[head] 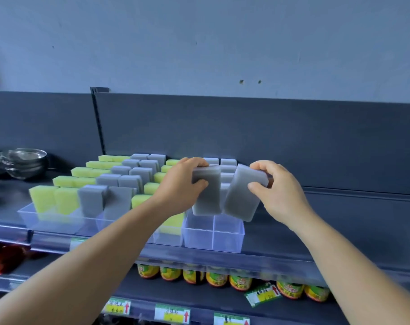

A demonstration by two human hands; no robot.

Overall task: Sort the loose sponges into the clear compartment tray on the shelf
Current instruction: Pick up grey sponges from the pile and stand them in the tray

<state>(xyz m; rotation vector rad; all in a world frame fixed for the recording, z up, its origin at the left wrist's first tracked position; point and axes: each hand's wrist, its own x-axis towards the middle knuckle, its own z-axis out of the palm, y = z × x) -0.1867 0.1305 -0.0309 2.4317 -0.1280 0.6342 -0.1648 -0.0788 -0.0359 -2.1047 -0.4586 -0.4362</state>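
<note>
A clear compartment tray [227, 240] stands on the dark shelf, its front two compartments at the right holding nothing. My left hand [180, 184] grips an upright grey sponge [206, 200] just above the left of these compartments. My right hand [279, 195] grips a second grey sponge [241, 198], tilted, above the right one. Rows of yellow-green sponges [65, 200] and grey sponges [91, 200] stand upright in the trays to the left and behind.
Stacked steel bowls [26, 163] sit at the far left of the shelf. The shelf's front rail [199, 256] runs below the trays. Below it stand several yellow-labelled jars [217, 279] and price tags [172, 314]. A red packet [2, 259] lies at lower left.
</note>
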